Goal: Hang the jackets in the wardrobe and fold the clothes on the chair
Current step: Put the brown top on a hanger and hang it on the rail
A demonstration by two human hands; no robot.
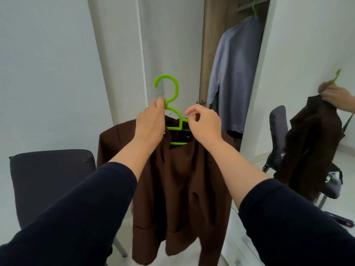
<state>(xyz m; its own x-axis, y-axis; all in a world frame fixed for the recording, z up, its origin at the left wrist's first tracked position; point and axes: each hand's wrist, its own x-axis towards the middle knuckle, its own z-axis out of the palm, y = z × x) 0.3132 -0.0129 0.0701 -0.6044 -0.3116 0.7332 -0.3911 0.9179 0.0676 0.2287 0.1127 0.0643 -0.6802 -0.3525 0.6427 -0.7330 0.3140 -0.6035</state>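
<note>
**Brown jacket on its hanger, not yet on the rail**

Your left hand (148,121) grips the neck of the green hanger (172,110) just below the hook, so the whole weight of the brown jacket (178,181) hangs from that one hold and the hook stays free for the rail. Your right hand (204,124) pinches the jacket's collar at the hanger's right shoulder, most likely to seat the cloth squarely so it won't slide off.

The jacket hangs in the air between you and the open wardrobe (215,54), just beside the dark chair (51,181) on your left. Inside the wardrobe a blue-grey shirt (232,73) already hangs from another green hanger (255,6). The mirrored door (307,54) on your right repeats the scene.

Judging from this, the next move is lifting the hook up to the rail beside that shirt.
</note>
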